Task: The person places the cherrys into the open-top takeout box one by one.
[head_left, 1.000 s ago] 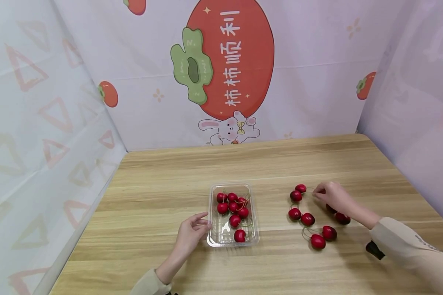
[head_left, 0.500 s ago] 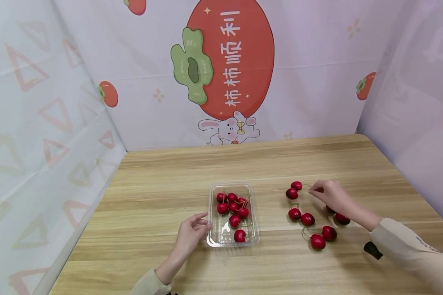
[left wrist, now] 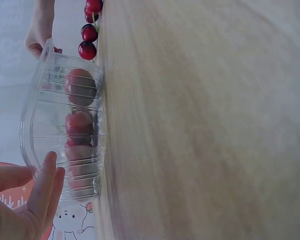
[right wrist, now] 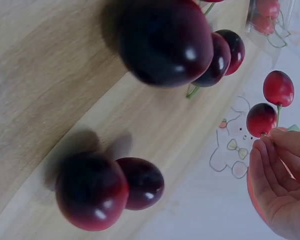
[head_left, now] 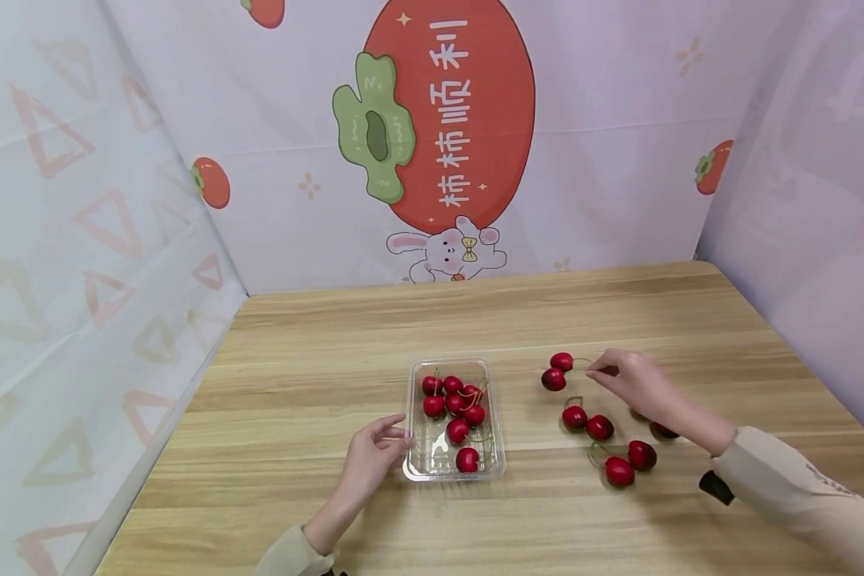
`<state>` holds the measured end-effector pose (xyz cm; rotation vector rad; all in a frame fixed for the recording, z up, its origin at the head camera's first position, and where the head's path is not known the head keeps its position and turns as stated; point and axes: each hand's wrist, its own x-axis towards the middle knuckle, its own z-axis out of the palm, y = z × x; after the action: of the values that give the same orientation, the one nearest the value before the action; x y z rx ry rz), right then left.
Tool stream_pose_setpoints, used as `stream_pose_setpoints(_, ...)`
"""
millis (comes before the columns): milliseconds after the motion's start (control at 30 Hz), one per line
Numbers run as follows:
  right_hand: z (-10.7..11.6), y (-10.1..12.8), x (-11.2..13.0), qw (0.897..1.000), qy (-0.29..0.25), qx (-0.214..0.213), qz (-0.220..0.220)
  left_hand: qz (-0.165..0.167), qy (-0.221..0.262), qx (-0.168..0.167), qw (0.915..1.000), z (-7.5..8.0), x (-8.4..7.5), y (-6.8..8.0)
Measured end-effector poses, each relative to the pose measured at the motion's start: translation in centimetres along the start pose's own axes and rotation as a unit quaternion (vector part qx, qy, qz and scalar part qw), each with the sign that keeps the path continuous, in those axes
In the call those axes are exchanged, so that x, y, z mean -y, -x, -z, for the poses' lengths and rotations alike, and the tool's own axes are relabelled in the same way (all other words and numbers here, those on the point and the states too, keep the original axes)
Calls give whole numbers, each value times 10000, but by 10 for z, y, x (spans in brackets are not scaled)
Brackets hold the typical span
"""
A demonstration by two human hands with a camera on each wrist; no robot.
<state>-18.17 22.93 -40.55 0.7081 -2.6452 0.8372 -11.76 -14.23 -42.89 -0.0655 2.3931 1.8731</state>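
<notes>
Fingertips of the right hand [head_left: 630, 380] pinch the stem of a cherry pair [head_left: 556, 370] above the wooden table [head_left: 317, 352]. Relaxed left hand [head_left: 374, 456] fingers touch the clear plastic tray [head_left: 412, 448] holding cherries.

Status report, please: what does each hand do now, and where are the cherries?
Right hand pinches stem of cherry pair, lifted off table. Left hand touches clear tray holding cherries. Three pairs remain on table. Path to tray unobstructed.
</notes>
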Motion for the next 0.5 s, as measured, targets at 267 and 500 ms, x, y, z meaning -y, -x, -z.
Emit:
stream_pose_setpoints(267, -4, -4, 11, 9998, -110, -33, 174, 12, -4, 0, 10000, 0, 0, 0)
stream_pose_setpoints(500, -10, -8, 27, 9991, -172, 3, 397, 3, -17, -11, 10000, 0, -1, 0)
